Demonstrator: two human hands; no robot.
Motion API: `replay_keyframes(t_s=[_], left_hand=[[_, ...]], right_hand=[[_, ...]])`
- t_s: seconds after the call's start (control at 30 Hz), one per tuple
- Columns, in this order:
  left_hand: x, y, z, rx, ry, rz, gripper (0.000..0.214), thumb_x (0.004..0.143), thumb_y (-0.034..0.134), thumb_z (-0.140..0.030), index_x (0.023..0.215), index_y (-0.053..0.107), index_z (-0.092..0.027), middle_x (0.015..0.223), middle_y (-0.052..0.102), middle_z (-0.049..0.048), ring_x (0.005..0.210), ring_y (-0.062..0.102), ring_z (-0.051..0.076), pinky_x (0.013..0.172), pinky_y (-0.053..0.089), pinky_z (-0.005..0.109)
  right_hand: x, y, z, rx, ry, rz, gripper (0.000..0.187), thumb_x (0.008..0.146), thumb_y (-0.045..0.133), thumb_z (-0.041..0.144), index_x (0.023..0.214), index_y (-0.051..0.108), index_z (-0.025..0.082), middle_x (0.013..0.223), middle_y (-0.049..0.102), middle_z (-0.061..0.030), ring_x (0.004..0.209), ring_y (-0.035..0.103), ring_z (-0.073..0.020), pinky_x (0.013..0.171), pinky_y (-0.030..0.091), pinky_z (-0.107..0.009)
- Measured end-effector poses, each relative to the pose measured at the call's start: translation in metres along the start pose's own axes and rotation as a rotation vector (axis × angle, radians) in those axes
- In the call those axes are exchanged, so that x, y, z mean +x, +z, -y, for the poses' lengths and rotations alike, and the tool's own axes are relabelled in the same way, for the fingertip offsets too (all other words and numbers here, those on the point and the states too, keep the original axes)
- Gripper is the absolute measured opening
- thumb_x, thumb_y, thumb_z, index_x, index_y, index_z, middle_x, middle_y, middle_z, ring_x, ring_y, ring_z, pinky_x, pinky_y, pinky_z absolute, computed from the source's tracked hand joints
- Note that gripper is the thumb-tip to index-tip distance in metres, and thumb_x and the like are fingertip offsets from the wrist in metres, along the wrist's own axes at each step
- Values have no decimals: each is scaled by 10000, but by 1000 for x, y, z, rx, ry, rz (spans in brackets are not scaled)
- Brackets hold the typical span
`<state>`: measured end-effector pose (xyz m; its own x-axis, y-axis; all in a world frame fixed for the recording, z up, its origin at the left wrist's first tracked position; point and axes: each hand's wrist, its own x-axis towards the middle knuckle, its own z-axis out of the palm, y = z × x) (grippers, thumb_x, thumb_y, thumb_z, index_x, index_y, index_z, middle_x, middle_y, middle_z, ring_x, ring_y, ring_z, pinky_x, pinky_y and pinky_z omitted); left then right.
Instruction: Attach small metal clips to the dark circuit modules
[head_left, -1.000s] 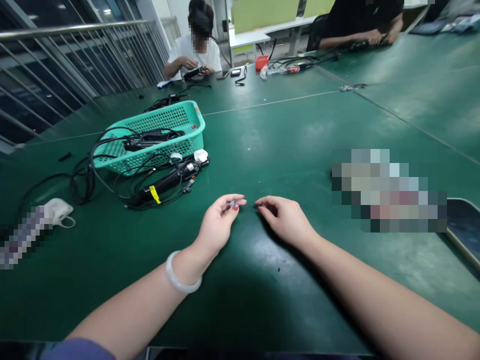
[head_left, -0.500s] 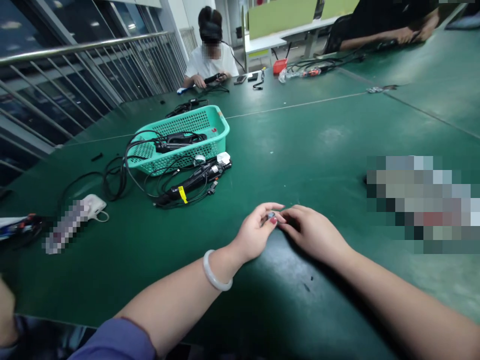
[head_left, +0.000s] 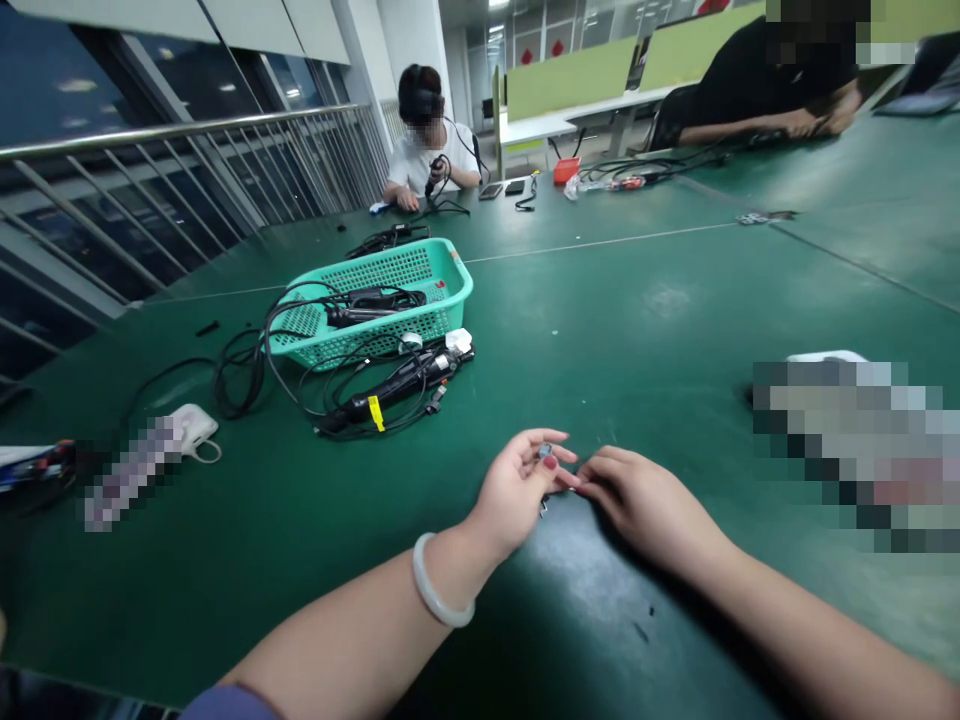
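Head view: a wide green bench [head_left: 660, 330] runs away from the camera, with a metal railing [head_left: 187, 170] and dark windows on the left and two other people seated at the far end. There's open surface ahead and to the right of the hands. To the left sit a teal basket [head_left: 463, 280] of cables and a black tool [head_left: 397, 385]. Near the front edge, the left hand [head_left: 517, 490] pinches a small grey part [head_left: 545, 451] just above the bench. The right hand [head_left: 637, 500] has its fingertips against the left's, grip unclear. The part is too small to read its long axis.
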<state>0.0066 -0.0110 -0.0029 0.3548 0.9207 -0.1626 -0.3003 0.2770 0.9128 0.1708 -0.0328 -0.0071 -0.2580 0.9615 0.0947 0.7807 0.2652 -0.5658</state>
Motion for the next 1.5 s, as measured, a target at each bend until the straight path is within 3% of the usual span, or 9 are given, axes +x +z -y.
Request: replay_keyframes(t_s=[0.23,0.53,0.77,0.93,1.03,1.2,1.33,1.5], left_hand=[[3,-1,-1,-91,-49,-102,144,843,541,-214,965,579,-147,1028,653,99,701,635,110,774,495,333],[2,2,-6,-118,-69,-162,141,884,428,-154,953,551,-142,889,661,70,669,645,118,760,486,337],[4,1,-8,-188,-68,-205,115,880,450,-147,955,537,-149,889,662,56,666,623,93,750,482,301],[6,2,-6,-165,-66,-217,118,852,497,-121,958,545,-141,931,668,69,674,621,87,758,487,298],[6,2,-6,-146,-61,-193,121,839,526,-123,956,552,-131,966,667,85,703,632,97,790,493,314],[4,2,-7,-112,-86,-145,178,827,533,-99,1000,564,-128,1045,645,94,768,651,109,838,495,322],[3,3,-5,-76,-108,-77,246,827,523,-75,1064,547,-135,965,663,83,754,658,110,817,503,312],[3,3,-2,-2,-121,-5,267,826,564,-128,1093,568,-133,884,675,70,705,656,100,761,510,277]], right_hand=[[-4,-7,2,70,49,-44,197,865,424,219,727,566,218,795,620,-32,734,587,-170,687,469,-308],[-6,-9,7,-67,78,-39,273,905,418,293,857,673,208,884,661,-47,783,613,-185,720,492,-340],[-8,7,26,-152,-240,-4,229,889,481,239,1029,658,202,982,662,-63,875,576,-203,807,488,-376],[-3,18,30,-216,-273,7,179,867,496,162,771,648,171,806,646,-61,771,554,-203,731,489,-372],[-3,15,25,-185,-279,-25,167,869,486,148,769,618,171,785,643,-54,754,556,-194,719,484,-355],[-6,1,16,14,-157,-164,129,881,492,213,834,612,208,788,668,-26,730,602,-159,674,490,-291],[-5,-8,10,117,-49,-320,85,837,559,258,810,637,236,796,700,-7,724,639,-157,670,501,-281],[-3,-8,8,208,1,-353,100,801,593,290,798,676,235,779,721,-9,707,664,-172,660,519,-292]])
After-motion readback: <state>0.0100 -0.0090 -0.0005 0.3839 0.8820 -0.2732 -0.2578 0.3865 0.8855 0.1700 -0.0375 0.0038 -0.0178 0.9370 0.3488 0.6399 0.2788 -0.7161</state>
